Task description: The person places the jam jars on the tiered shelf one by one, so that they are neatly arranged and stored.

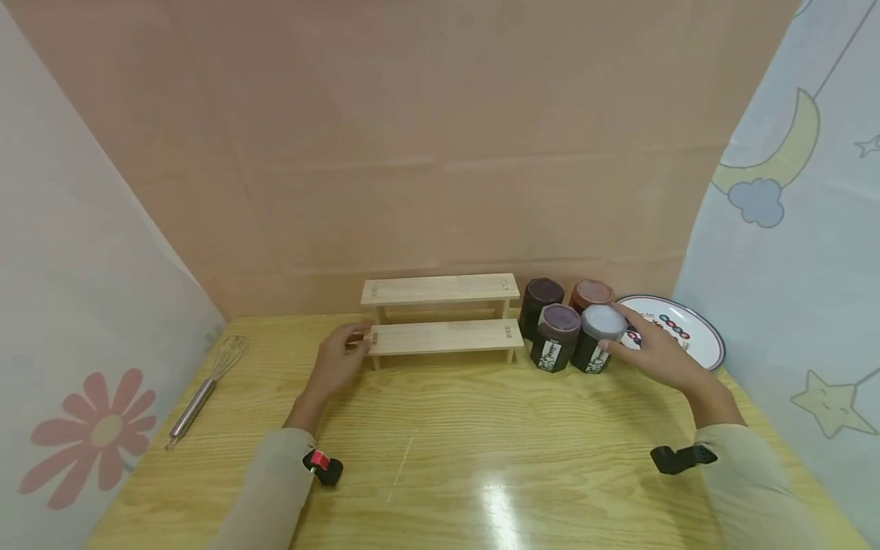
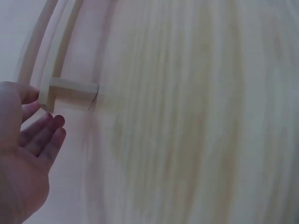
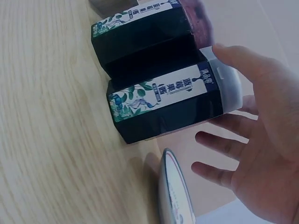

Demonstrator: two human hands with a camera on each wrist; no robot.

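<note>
A two-step wooden shelf stands against the back wall. At the left end of its lower board, my left hand pinches the edge between thumb and finger; in the left wrist view the other fingers of this hand are loosely bent below the board end. To the right of the shelf, my right hand holds a dark six-sided jar with a whitish lid by its lid. That labelled jar stands upright, with my thumb and forefinger at opposite sides of the lid.
Beside the held jar are a purple-lidded jar, a dark-lidded jar and a reddish-lidded jar, close together. An oval white plate lies behind the right hand. A metal whisk rests near the table's left edge.
</note>
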